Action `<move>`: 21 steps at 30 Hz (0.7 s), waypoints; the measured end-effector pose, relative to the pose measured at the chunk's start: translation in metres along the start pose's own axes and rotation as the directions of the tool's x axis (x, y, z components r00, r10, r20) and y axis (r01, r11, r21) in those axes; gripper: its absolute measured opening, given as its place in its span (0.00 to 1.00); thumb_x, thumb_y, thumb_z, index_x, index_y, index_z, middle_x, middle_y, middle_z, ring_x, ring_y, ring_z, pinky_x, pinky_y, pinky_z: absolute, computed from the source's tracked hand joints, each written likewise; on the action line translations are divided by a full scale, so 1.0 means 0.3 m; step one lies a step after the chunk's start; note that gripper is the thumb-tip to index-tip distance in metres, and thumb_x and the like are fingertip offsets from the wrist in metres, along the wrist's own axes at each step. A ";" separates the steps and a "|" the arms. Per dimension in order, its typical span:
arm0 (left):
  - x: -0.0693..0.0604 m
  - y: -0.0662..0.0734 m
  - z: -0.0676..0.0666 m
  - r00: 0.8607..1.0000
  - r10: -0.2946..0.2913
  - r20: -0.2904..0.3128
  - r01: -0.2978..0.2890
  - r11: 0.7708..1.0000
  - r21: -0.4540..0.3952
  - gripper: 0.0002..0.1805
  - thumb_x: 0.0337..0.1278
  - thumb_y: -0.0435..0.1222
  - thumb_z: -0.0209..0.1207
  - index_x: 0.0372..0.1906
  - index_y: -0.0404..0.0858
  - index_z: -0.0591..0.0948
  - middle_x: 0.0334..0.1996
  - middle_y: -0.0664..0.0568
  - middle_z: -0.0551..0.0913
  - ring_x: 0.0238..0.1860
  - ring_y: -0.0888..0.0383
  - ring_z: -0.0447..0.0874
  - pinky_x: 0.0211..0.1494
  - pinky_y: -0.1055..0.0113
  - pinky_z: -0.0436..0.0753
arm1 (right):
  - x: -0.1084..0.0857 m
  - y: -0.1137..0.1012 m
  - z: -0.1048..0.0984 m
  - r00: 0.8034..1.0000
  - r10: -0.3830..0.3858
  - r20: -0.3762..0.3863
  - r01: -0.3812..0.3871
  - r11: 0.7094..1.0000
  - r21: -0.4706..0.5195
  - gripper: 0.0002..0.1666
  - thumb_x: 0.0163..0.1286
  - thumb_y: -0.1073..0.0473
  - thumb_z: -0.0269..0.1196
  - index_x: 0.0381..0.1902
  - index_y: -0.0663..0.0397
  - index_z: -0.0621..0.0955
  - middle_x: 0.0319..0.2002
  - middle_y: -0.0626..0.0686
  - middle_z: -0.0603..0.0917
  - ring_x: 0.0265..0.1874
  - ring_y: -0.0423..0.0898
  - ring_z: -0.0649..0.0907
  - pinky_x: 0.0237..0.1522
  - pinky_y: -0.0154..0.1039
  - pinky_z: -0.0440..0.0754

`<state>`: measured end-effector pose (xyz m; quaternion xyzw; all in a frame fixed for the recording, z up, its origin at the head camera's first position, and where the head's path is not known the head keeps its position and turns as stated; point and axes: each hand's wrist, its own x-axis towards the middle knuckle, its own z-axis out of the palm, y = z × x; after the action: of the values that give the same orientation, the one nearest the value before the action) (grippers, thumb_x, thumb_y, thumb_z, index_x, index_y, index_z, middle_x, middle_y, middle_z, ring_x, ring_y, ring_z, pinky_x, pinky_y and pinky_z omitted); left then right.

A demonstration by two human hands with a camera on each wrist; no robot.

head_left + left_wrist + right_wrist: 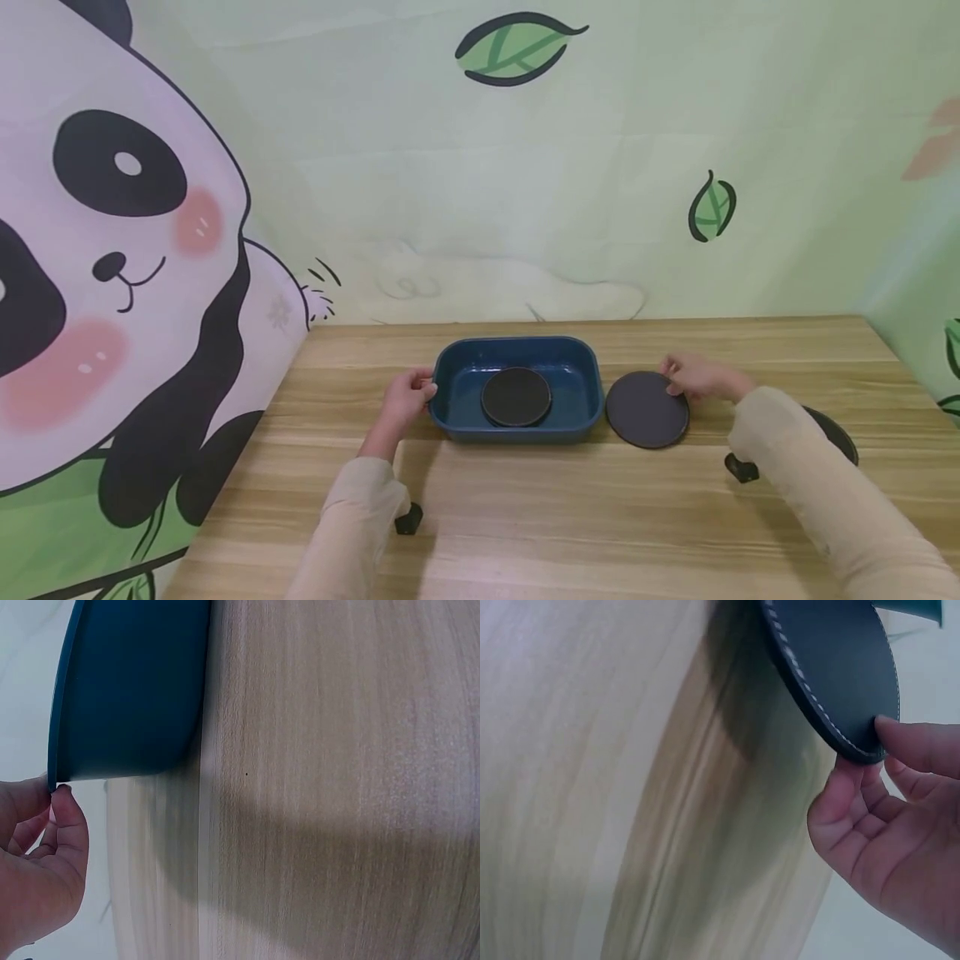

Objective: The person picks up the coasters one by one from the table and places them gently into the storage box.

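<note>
A blue rectangular dish (516,436) stands near the table's back edge, with a round dark disc (516,397) lying inside it. My left hand (405,400) pinches the dish's left rim; the left wrist view shows thumb and fingers (45,855) at the rim of the blue dish (135,682). Just right of the dish, my right hand (701,377) pinches the edge of a second round dark disc (647,410). In the right wrist view this disc (836,671) has white edge stitching and is held off the table, thumb on top and the right hand's fingers (892,825) beneath.
Another round dark object (834,435) lies on the wooden table (555,517) at the right, partly hidden by my right sleeve (810,483). Behind the table hangs a pale green backdrop (390,150) with a panda and leaves.
</note>
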<state>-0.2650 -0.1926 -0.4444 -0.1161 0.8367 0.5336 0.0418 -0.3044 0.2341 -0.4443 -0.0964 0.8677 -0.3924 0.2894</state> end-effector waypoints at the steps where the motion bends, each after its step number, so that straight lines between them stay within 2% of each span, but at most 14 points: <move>1: 0.001 -0.001 0.000 1.000 0.000 0.000 0.000 1.000 -0.003 0.17 0.56 0.27 0.50 0.52 0.30 0.72 0.38 0.42 0.74 0.34 0.56 0.72 0.33 0.66 0.77 | -0.005 -0.001 -0.004 1.000 0.004 0.009 -0.004 1.000 0.013 0.16 0.57 0.71 0.48 0.45 0.67 0.62 0.33 0.56 0.66 0.17 0.41 0.66 0.20 0.33 0.66; 5: 0.003 -0.006 0.002 1.000 0.018 -0.002 -0.018 1.000 0.000 0.17 0.56 0.27 0.51 0.52 0.29 0.72 0.37 0.41 0.75 0.32 0.57 0.73 0.31 0.67 0.76 | -0.024 -0.007 -0.015 0.999 0.010 0.045 -0.012 0.999 0.052 0.18 0.57 0.71 0.47 0.46 0.66 0.61 0.30 0.53 0.66 0.21 0.42 0.69 0.22 0.34 0.67; 11: -0.006 -0.003 0.000 0.999 0.036 0.006 -0.036 0.999 -0.012 0.17 0.56 0.26 0.50 0.52 0.28 0.72 0.37 0.40 0.76 0.32 0.55 0.74 0.27 0.70 0.74 | -0.049 -0.013 -0.027 0.997 -0.012 0.071 0.006 0.996 0.091 0.18 0.57 0.70 0.47 0.46 0.63 0.61 0.32 0.53 0.66 0.25 0.44 0.70 0.23 0.35 0.68; 17: -0.005 -0.002 0.001 1.000 0.018 0.008 -0.018 1.000 -0.012 0.16 0.56 0.27 0.50 0.52 0.29 0.72 0.40 0.39 0.75 0.35 0.54 0.74 0.32 0.68 0.76 | -0.070 -0.030 -0.051 0.992 -0.033 0.123 0.015 0.990 0.143 0.16 0.55 0.72 0.49 0.42 0.60 0.62 0.31 0.52 0.64 0.28 0.45 0.70 0.26 0.36 0.70; 18: -0.003 -0.006 -0.001 1.000 0.027 0.007 -0.026 1.000 -0.013 0.16 0.56 0.27 0.50 0.51 0.29 0.72 0.39 0.39 0.75 0.34 0.55 0.74 0.32 0.67 0.76 | -0.073 -0.034 -0.056 0.990 -0.034 0.134 0.014 0.989 0.150 0.16 0.54 0.72 0.49 0.41 0.59 0.62 0.31 0.51 0.64 0.28 0.45 0.70 0.26 0.37 0.70; 19: 0.012 -0.031 -0.004 0.997 0.075 0.016 -0.074 0.996 -0.043 0.15 0.56 0.30 0.53 0.49 0.32 0.75 0.37 0.42 0.77 0.33 0.57 0.75 0.31 0.67 0.77 | -0.076 -0.039 -0.060 0.989 -0.034 0.144 0.011 0.987 0.157 0.16 0.53 0.73 0.49 0.41 0.58 0.63 0.30 0.51 0.64 0.28 0.45 0.70 0.26 0.37 0.70; 21: 0.014 -0.033 -0.004 0.997 0.070 0.011 -0.070 0.997 -0.043 0.14 0.56 0.31 0.53 0.48 0.33 0.75 0.37 0.42 0.77 0.34 0.55 0.76 0.32 0.65 0.77 | -0.082 -0.051 -0.067 0.986 -0.038 0.162 0.009 0.985 0.173 0.16 0.51 0.73 0.50 0.39 0.56 0.64 0.29 0.50 0.65 0.27 0.44 0.70 0.26 0.37 0.71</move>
<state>-0.2666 -0.1983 -0.4534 -0.0841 0.8285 0.5531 0.0260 -0.2969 0.2459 -0.4119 -0.1135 0.8025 -0.4599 0.3628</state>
